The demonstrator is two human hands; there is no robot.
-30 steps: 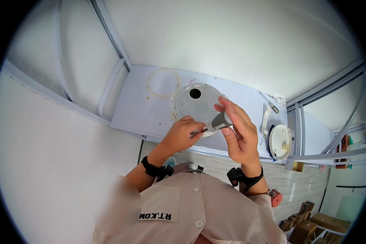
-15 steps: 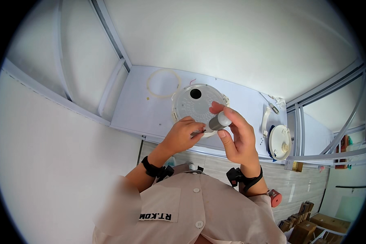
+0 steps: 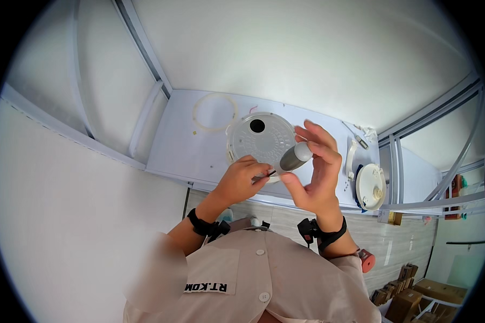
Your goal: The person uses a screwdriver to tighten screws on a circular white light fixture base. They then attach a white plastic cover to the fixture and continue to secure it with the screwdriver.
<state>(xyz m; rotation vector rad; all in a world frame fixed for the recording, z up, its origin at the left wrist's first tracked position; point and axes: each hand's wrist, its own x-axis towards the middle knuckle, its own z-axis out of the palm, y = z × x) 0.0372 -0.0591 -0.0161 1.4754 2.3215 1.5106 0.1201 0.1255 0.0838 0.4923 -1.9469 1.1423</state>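
white worktable (image 3: 178, 151) below: a grey cylinder (image 3: 295, 157), tilted up-right over a round white lid (image 3: 261, 139), is gripped by the right hand (image 3: 315, 172); its lower end is pinched by the left hand (image 3: 242, 180).

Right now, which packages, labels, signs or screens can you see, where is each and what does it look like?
Cardboard boxes: lower right on the floor, brown, rectangular, several stacked and side by side.
Shirt label: on the person's chest at the lower edge, a small white rectangular patch with dark lettering.
No signs or screens are in view.
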